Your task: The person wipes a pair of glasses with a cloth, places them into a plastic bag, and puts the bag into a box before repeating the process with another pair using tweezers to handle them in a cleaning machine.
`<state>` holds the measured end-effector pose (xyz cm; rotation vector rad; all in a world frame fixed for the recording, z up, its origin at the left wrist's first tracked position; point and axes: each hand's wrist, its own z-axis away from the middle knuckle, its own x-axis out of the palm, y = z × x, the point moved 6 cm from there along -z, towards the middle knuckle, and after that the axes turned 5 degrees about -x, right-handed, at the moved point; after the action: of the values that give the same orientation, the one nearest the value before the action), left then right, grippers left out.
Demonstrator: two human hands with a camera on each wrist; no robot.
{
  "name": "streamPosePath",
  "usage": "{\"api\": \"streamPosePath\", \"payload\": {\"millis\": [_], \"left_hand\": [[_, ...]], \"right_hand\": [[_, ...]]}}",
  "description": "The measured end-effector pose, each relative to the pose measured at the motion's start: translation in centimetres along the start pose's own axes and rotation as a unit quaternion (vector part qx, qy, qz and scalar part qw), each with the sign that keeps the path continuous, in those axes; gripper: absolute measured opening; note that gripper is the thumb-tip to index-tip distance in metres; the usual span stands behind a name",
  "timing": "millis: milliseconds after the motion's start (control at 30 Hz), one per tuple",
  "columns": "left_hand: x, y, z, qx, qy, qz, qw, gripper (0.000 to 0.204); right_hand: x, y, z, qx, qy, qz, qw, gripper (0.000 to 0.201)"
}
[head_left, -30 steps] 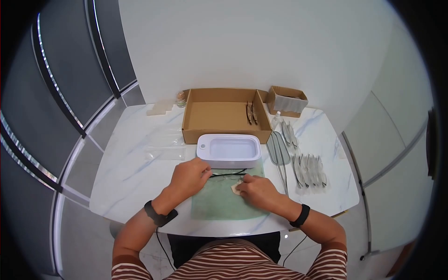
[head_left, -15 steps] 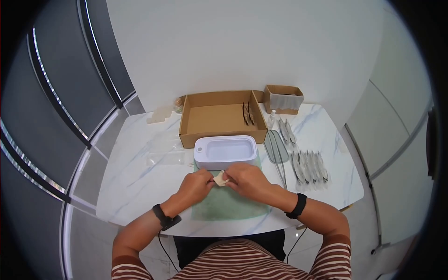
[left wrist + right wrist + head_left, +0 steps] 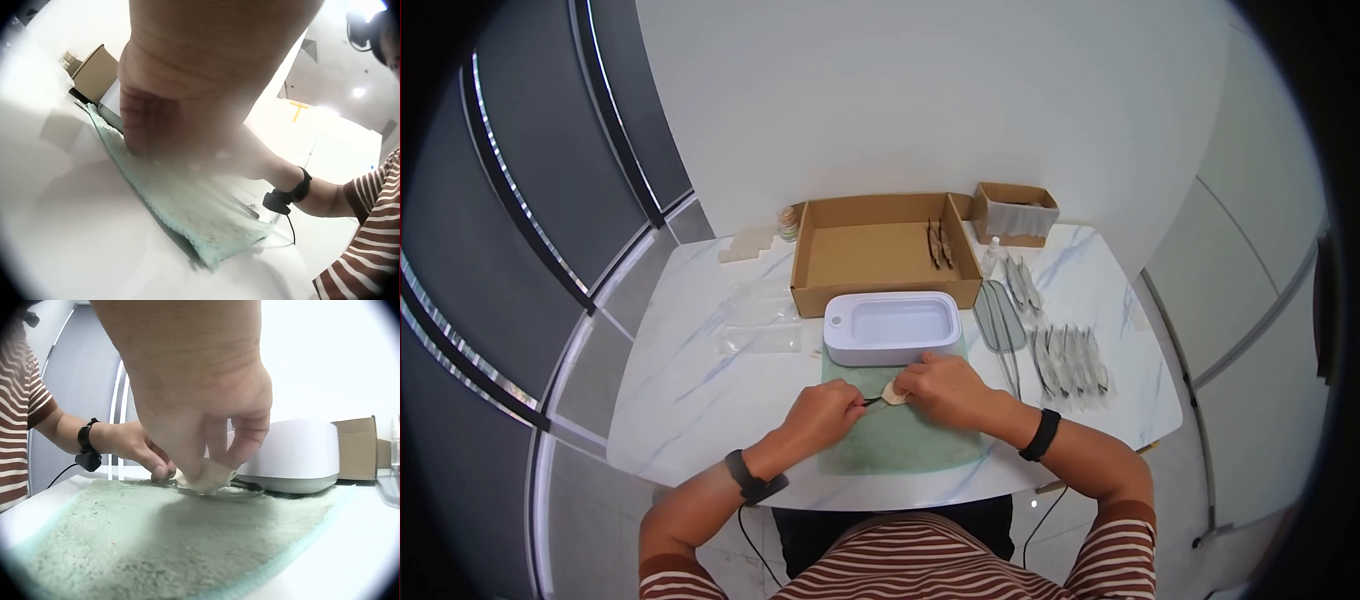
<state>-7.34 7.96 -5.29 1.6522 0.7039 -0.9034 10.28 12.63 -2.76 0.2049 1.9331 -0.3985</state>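
Note:
Over a pale green towel (image 3: 905,450), my left hand (image 3: 825,412) pinches the dark end of a pair of eyeglasses (image 3: 871,402). A folded cream cloth (image 3: 892,394) is bunched between the fingers of my right hand (image 3: 945,390), pressed against the glasses. Low over the towel in the right wrist view, a clear lens edge (image 3: 247,495) shows beneath the cloth (image 3: 209,478); the hands and cloth hide most of the frame. Just beyond the hands stands a white oblong basin (image 3: 890,355) with a round button. My left hand (image 3: 181,125) blocks its work in the left wrist view.
Behind the basin is an open cardboard box (image 3: 870,245) holding dark-framed glasses (image 3: 940,245). To the right lie a wire-handled grey mesh (image 3: 1000,318), several bagged glasses (image 3: 1070,362) and a small bottle (image 3: 991,256). Clear plastic bags (image 3: 760,338) lie left; a smaller box (image 3: 1017,217) stands behind.
The right hand moved left with the cloth to meet the left hand, then slightly back right along the glasses. The left hand has come lower, toward me, still pinching the glasses.

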Motion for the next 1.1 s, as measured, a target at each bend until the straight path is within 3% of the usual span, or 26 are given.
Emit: {"api": "streamPosePath", "payload": {"millis": [300,400,467,500,567,767,900,1100], "left_hand": [[-0.9,3.3,2.4,-0.033,-0.091,0.044,0.994,0.019],[-1.3,4.4,1.8,0.007,-0.082,0.058,0.995,0.020],[-2.0,5.0,0.4,0.126,-0.005,-0.055,0.990,0.020],[-2.0,4.7,-0.6,0.123,-0.002,-0.055,0.991,0.020],[-1.1,5.4,-2.2,0.213,-0.040,-0.088,0.972,0.024],[1.3,5.8,-4.6,0.258,-0.069,-0.141,0.953,0.018],[1.4,6.3,-4.3,0.264,-0.069,-0.150,0.950,0.011],[1.7,5.3,-3.7,0.129,-0.120,-0.095,0.980,0.013]], "right_hand": [[-2.2,3.4,3.4,0.100,-0.050,0.042,0.993,0.005],[-3.3,3.4,3.8,0.116,-0.020,0.048,0.992,0.011],[-4.5,2.9,3.8,0.135,0.005,0.012,0.991,0.010],[-4.8,2.7,3.7,0.131,0.004,0.012,0.991,0.010],[-5.1,2.4,3.6,0.149,0.010,-0.015,0.989,0.013],[-6.0,0.3,4.3,0.151,0.028,-0.053,0.987,0.016],[-6.7,-0.5,4.3,0.121,0.050,-0.058,0.990,0.017],[-3.1,-0.7,3.5,0.069,0.063,-0.066,0.993,0.017]]}}
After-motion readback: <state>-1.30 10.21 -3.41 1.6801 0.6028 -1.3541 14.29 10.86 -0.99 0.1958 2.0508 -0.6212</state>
